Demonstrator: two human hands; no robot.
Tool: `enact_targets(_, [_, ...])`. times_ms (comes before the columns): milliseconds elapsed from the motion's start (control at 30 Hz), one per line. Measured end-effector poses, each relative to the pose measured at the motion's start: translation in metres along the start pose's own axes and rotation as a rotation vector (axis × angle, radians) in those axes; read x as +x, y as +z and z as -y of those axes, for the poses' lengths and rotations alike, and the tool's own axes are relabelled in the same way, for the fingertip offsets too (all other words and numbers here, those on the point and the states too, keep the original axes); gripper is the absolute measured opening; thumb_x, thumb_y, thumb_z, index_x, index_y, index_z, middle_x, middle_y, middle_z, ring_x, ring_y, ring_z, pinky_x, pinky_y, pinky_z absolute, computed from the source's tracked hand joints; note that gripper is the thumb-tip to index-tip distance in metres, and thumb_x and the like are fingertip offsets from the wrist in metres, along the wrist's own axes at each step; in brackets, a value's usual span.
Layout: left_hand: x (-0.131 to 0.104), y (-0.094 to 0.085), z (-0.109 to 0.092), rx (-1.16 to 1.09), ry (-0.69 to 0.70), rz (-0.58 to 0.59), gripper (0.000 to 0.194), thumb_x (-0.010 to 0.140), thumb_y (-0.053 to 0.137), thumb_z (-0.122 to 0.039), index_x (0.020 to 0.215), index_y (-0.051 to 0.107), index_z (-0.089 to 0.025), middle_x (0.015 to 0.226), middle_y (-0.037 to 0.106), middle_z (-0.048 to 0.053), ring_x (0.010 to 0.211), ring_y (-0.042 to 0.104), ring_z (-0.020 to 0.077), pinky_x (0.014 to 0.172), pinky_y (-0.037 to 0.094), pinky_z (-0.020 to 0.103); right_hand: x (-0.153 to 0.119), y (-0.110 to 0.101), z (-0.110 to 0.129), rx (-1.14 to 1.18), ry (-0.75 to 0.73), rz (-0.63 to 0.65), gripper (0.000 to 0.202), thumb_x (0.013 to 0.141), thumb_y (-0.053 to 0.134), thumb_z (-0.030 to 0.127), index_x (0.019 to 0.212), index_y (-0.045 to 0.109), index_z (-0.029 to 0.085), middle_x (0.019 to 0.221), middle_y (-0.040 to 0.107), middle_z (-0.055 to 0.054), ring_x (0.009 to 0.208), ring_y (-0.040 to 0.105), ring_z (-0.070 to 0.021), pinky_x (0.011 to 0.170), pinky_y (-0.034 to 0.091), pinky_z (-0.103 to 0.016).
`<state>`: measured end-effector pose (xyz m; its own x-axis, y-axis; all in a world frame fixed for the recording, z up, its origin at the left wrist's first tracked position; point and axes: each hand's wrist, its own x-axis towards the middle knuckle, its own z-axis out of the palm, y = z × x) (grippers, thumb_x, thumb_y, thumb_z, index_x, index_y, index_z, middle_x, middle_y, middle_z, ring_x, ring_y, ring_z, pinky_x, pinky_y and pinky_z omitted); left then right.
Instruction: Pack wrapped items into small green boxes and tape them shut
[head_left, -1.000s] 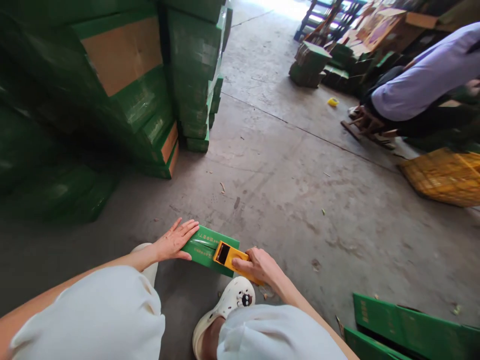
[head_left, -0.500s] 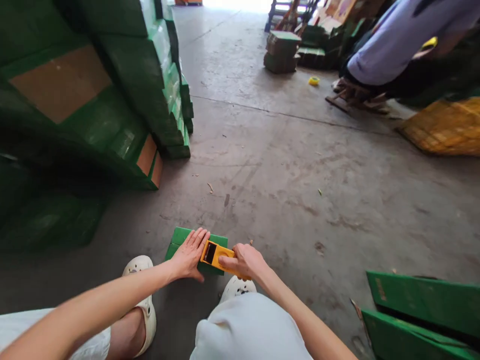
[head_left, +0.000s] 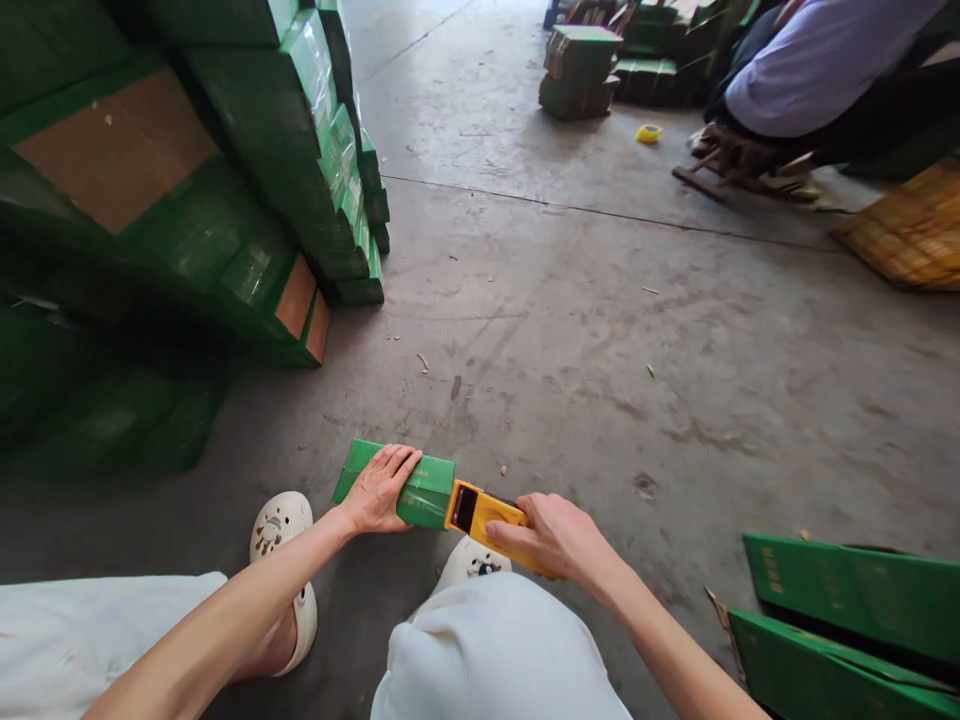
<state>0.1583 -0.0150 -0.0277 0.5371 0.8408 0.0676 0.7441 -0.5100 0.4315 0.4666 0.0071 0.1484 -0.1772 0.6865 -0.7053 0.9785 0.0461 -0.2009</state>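
Observation:
A small green box (head_left: 429, 492) lies on the floor between and just ahead of the two white shoes. My left hand (head_left: 382, 488) rests on top of it, fingers stretched over the upper face and the thumb at the near side. Clear tape shows on the box's right part. My right hand (head_left: 551, 535) is wrapped round a yellow tape dispenser (head_left: 491, 520), whose front end touches the right end of the box.
Stacked green boxes (head_left: 247, 190) rise at the left. Green cardboard pieces (head_left: 855, 600) lie at the lower right. Further off are a yellow tape roll (head_left: 649, 133), a crouching person (head_left: 810, 80), an orange woven bag (head_left: 911, 230) and more boxes (head_left: 579, 70).
The yellow dispenser in my right hand has moved right, from the top of the box to its right end. My left hand stays on the box. The view has shifted slightly.

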Motion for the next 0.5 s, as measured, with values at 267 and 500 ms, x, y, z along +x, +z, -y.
enact_targets(267, [-0.002, -0.003, 0.0, 0.016, -0.028, 0.05, 0.114, 0.064, 0.076, -0.043, 0.163, 0.03, -0.011, 0.156, 0.045, 0.021, 0.147, 0.038, 0.0407, 0.129, 0.022, 0.055, 0.035, 0.007, 0.005, -0.11, 0.024, 0.032, 0.052, 0.093, 0.06, 0.065, 0.097, 0.079, 0.017, 0.094, 0.078, -0.018, 0.087, 0.074, -0.029, 0.061, 0.037, -0.029])
enact_targets(500, [0.018, 0.02, -0.041, 0.124, -0.107, 0.178, 0.126, 0.062, 0.078, -0.043, 0.167, 0.018, -0.006, 0.166, 0.032, 0.025, 0.157, 0.021, 0.0444, 0.131, 0.004, 0.06, 0.044, 0.005, 0.01, -0.133, 0.057, 0.039, 0.051, 0.092, 0.061, 0.062, 0.104, 0.08, 0.017, 0.105, 0.079, -0.021, 0.098, 0.075, -0.0331, 0.068, 0.044, -0.031])
